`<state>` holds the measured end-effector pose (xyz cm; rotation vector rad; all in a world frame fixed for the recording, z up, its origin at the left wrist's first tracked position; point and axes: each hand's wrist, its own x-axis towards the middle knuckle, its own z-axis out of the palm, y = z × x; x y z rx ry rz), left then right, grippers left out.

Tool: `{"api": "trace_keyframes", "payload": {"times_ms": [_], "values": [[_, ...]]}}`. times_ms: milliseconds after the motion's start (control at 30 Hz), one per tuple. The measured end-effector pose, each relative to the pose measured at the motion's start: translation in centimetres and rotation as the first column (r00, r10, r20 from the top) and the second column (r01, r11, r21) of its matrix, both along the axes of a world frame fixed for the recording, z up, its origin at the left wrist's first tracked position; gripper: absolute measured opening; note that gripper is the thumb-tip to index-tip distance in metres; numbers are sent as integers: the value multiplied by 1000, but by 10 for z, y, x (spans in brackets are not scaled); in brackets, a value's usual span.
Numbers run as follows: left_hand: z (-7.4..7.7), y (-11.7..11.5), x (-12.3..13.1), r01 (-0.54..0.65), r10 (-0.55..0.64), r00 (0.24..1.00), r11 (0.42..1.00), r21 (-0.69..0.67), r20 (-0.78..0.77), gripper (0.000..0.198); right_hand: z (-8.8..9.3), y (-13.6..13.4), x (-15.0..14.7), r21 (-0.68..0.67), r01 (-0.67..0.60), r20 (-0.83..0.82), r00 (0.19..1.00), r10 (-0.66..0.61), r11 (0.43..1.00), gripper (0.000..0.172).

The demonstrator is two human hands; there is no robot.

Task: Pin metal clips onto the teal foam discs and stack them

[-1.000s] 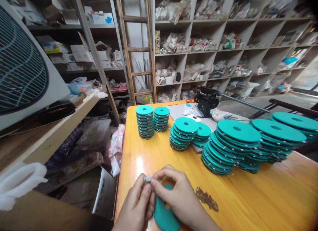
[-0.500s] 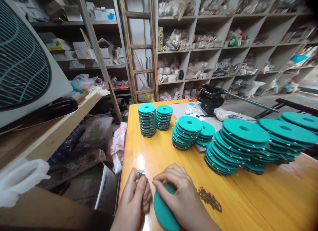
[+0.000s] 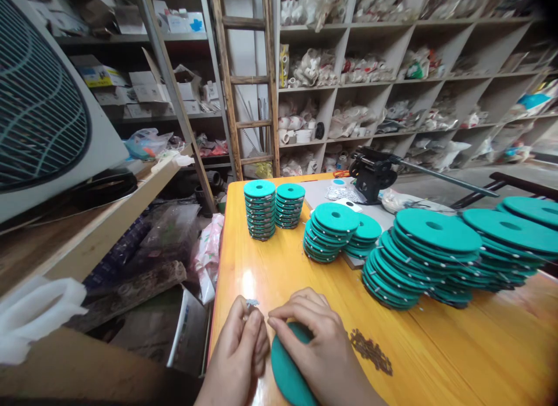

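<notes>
My left hand (image 3: 242, 351) is closed, thumb pressed against curled fingers; whatever it pinches is too small to make out. Just to its right, my right hand (image 3: 311, 336) has thumb and forefinger pinched together at the left hand's fingertips, with the thing between them not visible. Under the right palm lies a green disc (image 3: 288, 368), flat on the table and partly covered by that hand. Some small silvery pieces (image 3: 251, 302) show just beyond the left hand. To the right of my right hand is a loose heap of small brown pieces (image 3: 370, 352).
Stacks of green spools stand on the yellow table (image 3: 279, 263): two small stacks (image 3: 260, 211) at the back left, larger ones (image 3: 425, 260) rightward. Behind them a black metal device (image 3: 372, 173) with a long rod sits on a grey board. A wooden ladder (image 3: 246, 80) leans by shelves.
The view has shifted very slightly, so the spool stacks appear a little further right. Both hands keep nearly the same pose over the table.
</notes>
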<state>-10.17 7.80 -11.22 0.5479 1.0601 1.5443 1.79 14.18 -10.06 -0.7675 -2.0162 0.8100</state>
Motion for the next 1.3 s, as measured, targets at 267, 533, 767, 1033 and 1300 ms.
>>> {"api": "trace_keyframes", "payload": {"times_ms": [267,533,767,1033,1300], "values": [[0,0,-1,4,-4,1000,1000,17,-12,45,-3,1,-1,7,-2,43,999,1,1000,13],[-2,1,-1,0,0,1000,1000,7,3,46,-3,1,-2,14,-7,-2,1000,7,1000,12],[-5,1,5,-47,47,999,999,-5,10,46,0,1,-2,-17,-13,-22,1000,13,1000,12],[-2,4,-12,-202,204,979,977,72,-22,37,0,-6,9,146,54,165,983,-78,988,18],[-7,5,-12,-201,201,979,979,-19,-30,36,-14,-13,47,606,-197,484,860,-160,771,27]]}}
